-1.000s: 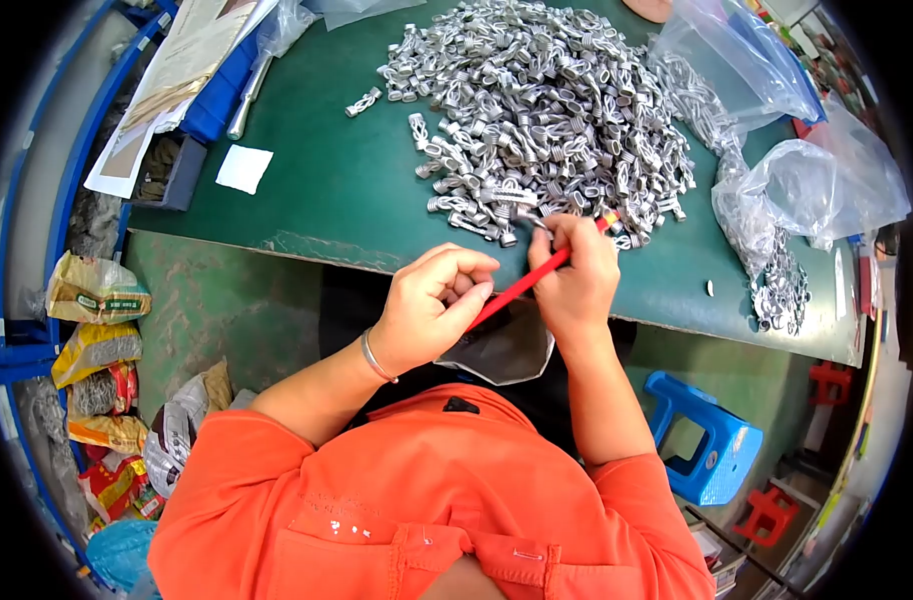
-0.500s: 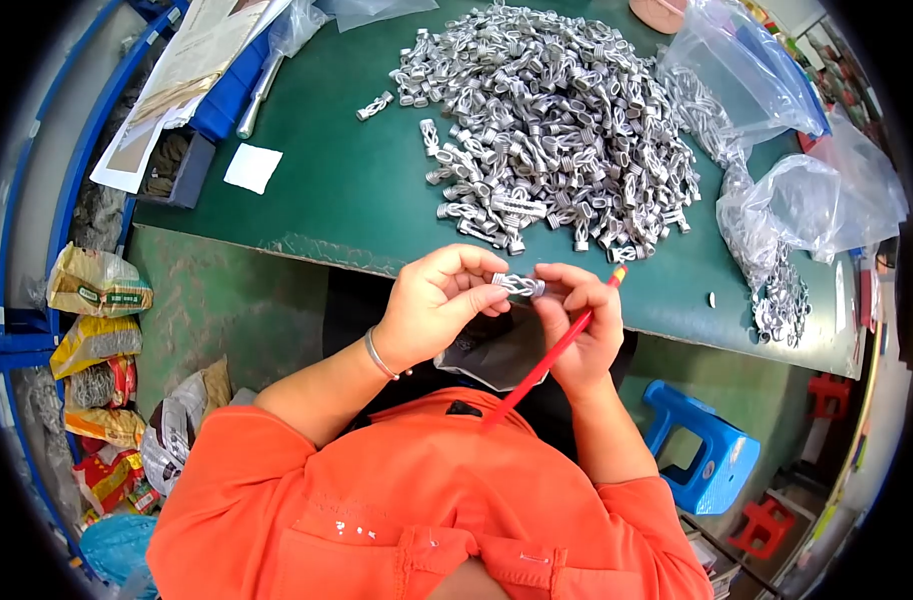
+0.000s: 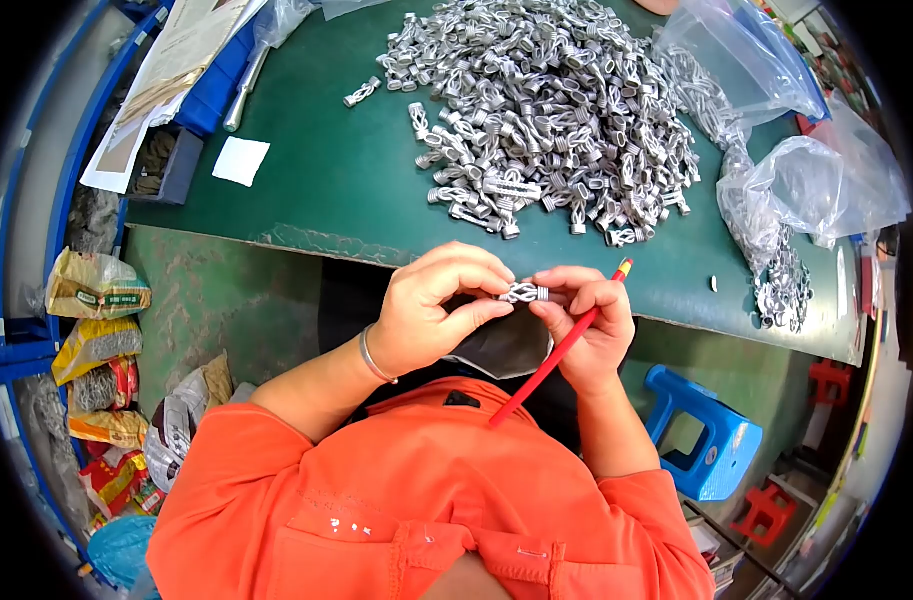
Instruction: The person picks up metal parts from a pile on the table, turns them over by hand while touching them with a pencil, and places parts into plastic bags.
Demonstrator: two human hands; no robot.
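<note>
Between my two hands, just off the table's near edge, a small silver metal piece (image 3: 524,292) with looped openwork lies sideways. The fingertips of my left hand (image 3: 432,305) pinch its left end. My right hand (image 3: 589,325) is closed on the right end, and a red pencil (image 3: 552,362) with a yellow band near its tip also rests in that hand, slanting down toward the orange shirt. Beyond my hands, a large heap of similar silver pieces (image 3: 567,120) covers the middle of the green table (image 3: 307,150).
Clear plastic bags (image 3: 787,185) and a cluster of small metal links (image 3: 782,290) lie at the right. At the left are a white paper square (image 3: 241,161), a grey bin (image 3: 167,165) and papers. A blue stool (image 3: 712,440) stands at lower right; sacks (image 3: 97,285) line the left shelf.
The metal piece has shifted slightly right and shows less of its left end. My left hand's fingers now cover more of it. The view of the table has shifted slightly.
</note>
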